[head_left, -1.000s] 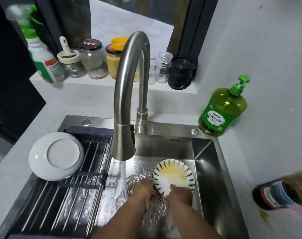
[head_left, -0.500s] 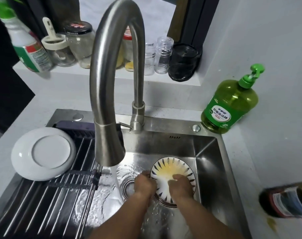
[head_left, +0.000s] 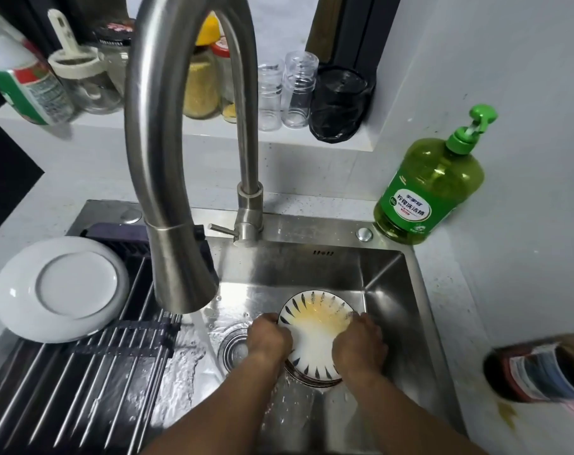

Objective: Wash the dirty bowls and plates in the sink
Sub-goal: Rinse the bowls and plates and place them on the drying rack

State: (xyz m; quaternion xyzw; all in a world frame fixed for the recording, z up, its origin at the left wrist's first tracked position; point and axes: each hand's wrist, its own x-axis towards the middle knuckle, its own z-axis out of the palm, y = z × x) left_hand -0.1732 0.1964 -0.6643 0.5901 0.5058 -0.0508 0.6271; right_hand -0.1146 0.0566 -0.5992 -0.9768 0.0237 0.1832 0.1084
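A white plate [head_left: 315, 336] with black leaf marks round its rim and a yellow smear lies in the steel sink [head_left: 387, 284], on top of other dishes. My left hand [head_left: 268, 336] grips its left rim. My right hand [head_left: 359, 343] lies on the plate's right side, fingers curled over the smeared face; I cannot tell whether it holds a sponge. Water runs from the tall steel faucet [head_left: 167, 178] down to the left of the plate. A white bowl [head_left: 60, 287] sits upside down on the black roll-up rack [head_left: 82, 372] at the left.
A green pump bottle of dish soap [head_left: 430, 185] stands at the sink's back right corner. A dark bottle [head_left: 541, 372] lies on the counter at the right. Jars, glasses and a spray bottle [head_left: 23, 80] line the sill behind the faucet.
My right hand has slid from the plate's lower middle out to its right edge. The camera has moved closer and tilted down; the faucet looms larger.
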